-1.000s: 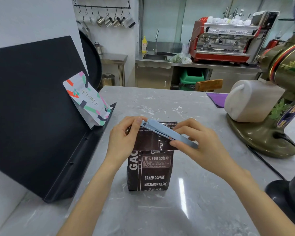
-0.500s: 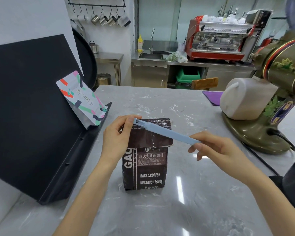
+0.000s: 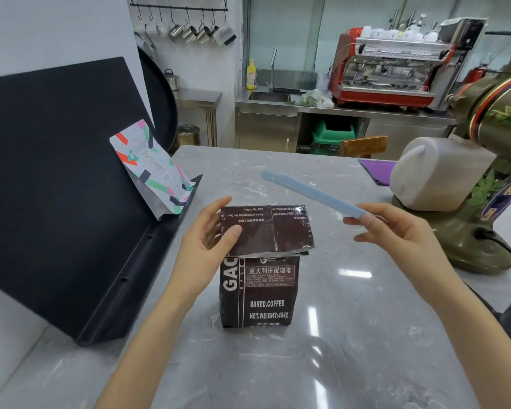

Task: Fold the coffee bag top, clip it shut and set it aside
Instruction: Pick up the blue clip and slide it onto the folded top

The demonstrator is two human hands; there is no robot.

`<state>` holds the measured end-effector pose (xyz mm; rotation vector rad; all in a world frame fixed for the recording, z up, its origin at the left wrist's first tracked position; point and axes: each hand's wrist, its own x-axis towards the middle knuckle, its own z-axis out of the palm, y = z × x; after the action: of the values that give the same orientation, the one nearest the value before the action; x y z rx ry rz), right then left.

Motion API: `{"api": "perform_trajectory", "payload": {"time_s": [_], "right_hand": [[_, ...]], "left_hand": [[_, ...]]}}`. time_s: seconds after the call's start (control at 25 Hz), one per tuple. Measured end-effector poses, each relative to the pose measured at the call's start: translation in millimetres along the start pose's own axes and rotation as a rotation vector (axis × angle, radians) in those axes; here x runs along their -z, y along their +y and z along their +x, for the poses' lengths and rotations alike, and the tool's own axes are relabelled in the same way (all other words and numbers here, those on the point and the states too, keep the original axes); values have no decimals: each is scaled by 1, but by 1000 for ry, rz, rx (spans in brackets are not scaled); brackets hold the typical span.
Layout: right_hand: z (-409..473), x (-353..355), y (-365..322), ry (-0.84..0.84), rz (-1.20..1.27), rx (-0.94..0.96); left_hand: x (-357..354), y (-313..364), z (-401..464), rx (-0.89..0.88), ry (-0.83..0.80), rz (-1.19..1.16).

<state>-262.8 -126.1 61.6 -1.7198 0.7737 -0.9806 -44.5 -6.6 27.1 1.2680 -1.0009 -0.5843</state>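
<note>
One dark brown coffee bag (image 3: 260,293) stands mid-counter (image 3: 351,335), left hand (image 3: 210,234) fingers pinching its folded top, right hand (image 3: 396,231) fingers gripping one long blue plastic clip (image 3: 310,193).

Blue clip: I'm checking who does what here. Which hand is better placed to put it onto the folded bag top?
Right. The right hand holds the blue clip by one end, while the left hand pins the coffee bag fold down.

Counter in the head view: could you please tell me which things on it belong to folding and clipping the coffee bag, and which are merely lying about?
Belongs to the job:
- dark brown foil coffee bag, top folded over, pinned by left hand
- long pale blue plastic clip, in right hand

Lying about:
- colourful patterned pouch
- olive green grinder
- purple cloth
</note>
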Motion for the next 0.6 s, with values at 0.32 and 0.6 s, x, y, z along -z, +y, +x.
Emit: {"api": "perform_trajectory", "payload": {"time_s": [0.32,0.6], "right_hand": [[12,-35,11,-83,-49,-2],[15,-60,14,-47,52,-38]], "left_hand": [[8,-14,-11,12,-1,45],[10,-21,-11,31,22,-1]]}}
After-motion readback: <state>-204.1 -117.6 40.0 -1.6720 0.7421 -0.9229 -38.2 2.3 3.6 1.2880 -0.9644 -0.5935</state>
